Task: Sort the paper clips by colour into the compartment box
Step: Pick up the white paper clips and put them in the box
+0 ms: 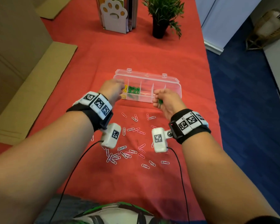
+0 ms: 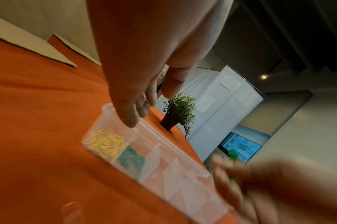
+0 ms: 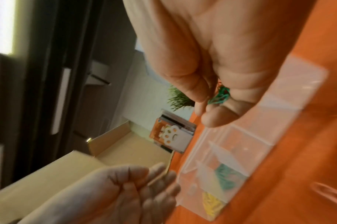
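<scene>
A clear compartment box lies open on the red cloth. Its leftmost compartment holds yellow clips and the one beside it green clips; the other compartments look empty. My left hand hovers over the box's left end, and in the left wrist view its fingers are relaxed and hold nothing. My right hand is at the box's front right and pinches a small bunch of green clips. White and pink clips lie scattered on the cloth near me.
A potted plant and a paw-print book holder stand at the far end of the table. Flat cardboard borders the left side. The table's right edge drops to blue floor.
</scene>
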A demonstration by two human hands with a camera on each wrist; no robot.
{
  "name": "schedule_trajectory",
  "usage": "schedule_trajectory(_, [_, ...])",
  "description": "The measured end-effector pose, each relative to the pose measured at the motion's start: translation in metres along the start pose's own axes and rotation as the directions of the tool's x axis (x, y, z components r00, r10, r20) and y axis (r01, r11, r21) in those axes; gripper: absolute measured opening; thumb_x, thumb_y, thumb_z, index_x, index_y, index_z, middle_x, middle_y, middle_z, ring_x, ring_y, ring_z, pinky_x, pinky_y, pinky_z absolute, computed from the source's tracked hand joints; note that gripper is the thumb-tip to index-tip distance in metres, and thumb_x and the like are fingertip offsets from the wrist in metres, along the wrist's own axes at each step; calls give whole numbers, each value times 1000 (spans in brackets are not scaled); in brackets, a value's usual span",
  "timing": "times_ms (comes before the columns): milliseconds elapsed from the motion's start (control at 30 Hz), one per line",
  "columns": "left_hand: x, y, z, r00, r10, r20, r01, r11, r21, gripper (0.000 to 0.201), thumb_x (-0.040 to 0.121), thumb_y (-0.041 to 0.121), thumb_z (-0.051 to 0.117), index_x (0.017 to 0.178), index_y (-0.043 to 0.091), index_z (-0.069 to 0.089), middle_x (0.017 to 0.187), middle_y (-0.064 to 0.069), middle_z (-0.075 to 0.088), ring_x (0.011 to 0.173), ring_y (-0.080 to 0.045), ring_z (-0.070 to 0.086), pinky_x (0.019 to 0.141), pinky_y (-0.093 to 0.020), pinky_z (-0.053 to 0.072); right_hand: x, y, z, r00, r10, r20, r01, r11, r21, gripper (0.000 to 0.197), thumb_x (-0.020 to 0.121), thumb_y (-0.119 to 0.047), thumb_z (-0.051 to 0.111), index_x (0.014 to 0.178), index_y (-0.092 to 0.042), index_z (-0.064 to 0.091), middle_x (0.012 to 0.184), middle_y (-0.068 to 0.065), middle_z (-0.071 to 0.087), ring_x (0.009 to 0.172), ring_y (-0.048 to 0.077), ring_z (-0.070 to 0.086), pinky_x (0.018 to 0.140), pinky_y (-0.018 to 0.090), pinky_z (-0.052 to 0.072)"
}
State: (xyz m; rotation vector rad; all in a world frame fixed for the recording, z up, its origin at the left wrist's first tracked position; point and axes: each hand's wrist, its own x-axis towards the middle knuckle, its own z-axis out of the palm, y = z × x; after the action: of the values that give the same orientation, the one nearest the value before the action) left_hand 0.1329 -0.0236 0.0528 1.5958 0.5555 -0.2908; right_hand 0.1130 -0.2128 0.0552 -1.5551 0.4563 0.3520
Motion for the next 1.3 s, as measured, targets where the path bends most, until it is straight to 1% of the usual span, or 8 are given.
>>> schedule_trajectory(67, [-12,-14,-11,998,53,-19,-51,994,97,32,83,5,50,113,13,59,85,1,57,73,-14,50,65,-31,42,7,-13,18,997,-79,-19,78,995,-67,35,88,13,26,81,-11,50,72,4,48,57,13,49,53,20,49])
schedule_trajectory(167, [-30,-50,-26,994,104,-26,-94,966,239,35,83,2,53,116,13,59,106,-5,61,93,-17,55,84,-32,45,21,-25,40,987,-158,-33,147,965,-219,32,87,10,30,87,-10,55,79,6,56,66,15,56,72,29,56])
schedule_trajectory(333, [-52,-83,-51,984,173,40,-175,904,391,36,83,-3,51,117,6,59,116,-14,61,105,-21,58,96,-30,43,27,-31,69,982,-176,72,185,799,-572,46,94,-3,33,140,-9,39,144,12,44,130,26,44,111,37,35])
schedule_trajectory(567, [-81,-113,-60,967,195,162,-253,771,584,42,72,1,64,109,19,58,92,0,48,67,-10,46,76,-27,47,-9,-9,40,974,-220,48,208,799,-565,45,87,8,36,125,-9,54,122,8,60,114,22,57,98,35,48])
schedule_trajectory(700, [-94,-127,-56,954,154,256,-292,668,685,38,68,6,69,101,23,62,89,3,45,72,-11,47,82,-29,48,-45,29,16,977,-203,64,192,709,-678,25,92,-5,44,105,-13,63,101,3,62,89,17,58,85,33,51])
schedule_trajectory(900, [-103,-139,-48,945,99,311,-319,478,818,40,60,28,79,96,32,62,96,3,42,102,-22,49,92,-31,43,-97,98,-11,989,-86,118,146,524,-839,16,87,-9,50,88,-15,64,98,6,63,92,23,60,72,20,35])
schedule_trajectory(1100, [-110,-144,-36,899,130,417,-430,439,789,25,64,23,77,86,28,67,89,4,43,101,-25,51,89,-30,43,-133,146,-19,984,-74,160,176,437,-882,10,85,-11,52,88,-10,61,96,12,59,91,29,59,78,31,43])
schedule_trajectory(1300, [-111,-151,-23,849,187,494,-525,399,751,36,70,19,74,105,25,66,96,-3,54,99,-21,53,89,-27,45,-146,164,-4,953,-228,197,257,274,-927,22,81,-18,61,99,-5,55,103,13,51,100,31,50,84,39,46])
